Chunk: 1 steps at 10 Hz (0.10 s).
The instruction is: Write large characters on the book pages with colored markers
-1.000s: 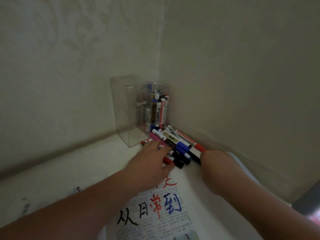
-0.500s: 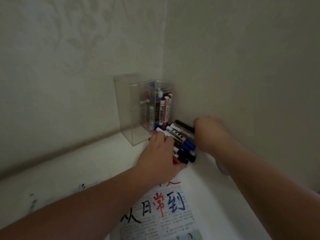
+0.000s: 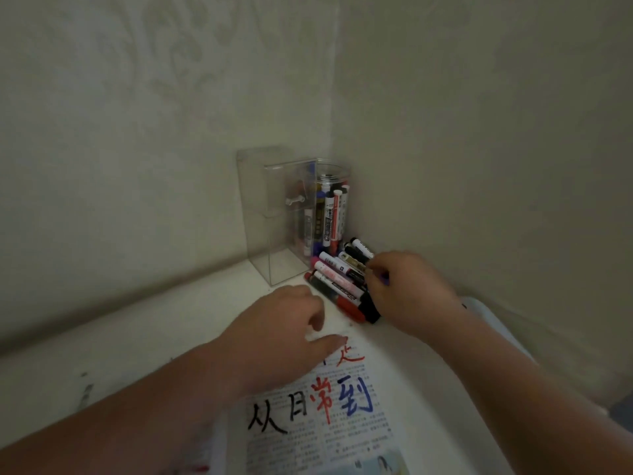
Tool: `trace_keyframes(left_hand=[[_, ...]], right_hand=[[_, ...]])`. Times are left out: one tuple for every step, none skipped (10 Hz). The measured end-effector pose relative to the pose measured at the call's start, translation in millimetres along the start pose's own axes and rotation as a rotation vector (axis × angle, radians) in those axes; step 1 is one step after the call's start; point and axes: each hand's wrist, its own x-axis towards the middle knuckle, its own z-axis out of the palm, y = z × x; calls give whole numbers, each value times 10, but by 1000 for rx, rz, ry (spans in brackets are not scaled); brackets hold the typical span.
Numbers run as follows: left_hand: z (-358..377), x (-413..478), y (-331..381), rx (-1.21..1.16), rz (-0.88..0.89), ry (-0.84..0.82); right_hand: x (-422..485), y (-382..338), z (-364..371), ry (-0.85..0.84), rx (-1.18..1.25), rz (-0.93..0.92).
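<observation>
Pinching blue marker (image 3: 385,279), right hand (image 3: 407,289), left hand (image 3: 284,334) relaxed, jar (image 3: 342,167) holding upright markers (image 3: 337,214)

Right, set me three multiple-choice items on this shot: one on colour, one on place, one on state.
1. On the page, the large character at the row's right end is: A black; B blue; C green.
2. The marker pile lies: A at the foot of the clear jar; B inside that jar; C on the page.
3. The right hand: A lies flat on the page; B grips the jar; C curls its fingers into the pile.
B, blue strokes right of the red character; A, the pile abuts the jar's base; C, its fingertips are among the markers.
</observation>
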Motion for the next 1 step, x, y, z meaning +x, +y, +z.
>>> trace_keyframes(left_hand=[[-135, -734, -155, 102, 33, -112]], right_hand=[[-477, -170, -87, -216, 64, -106]])
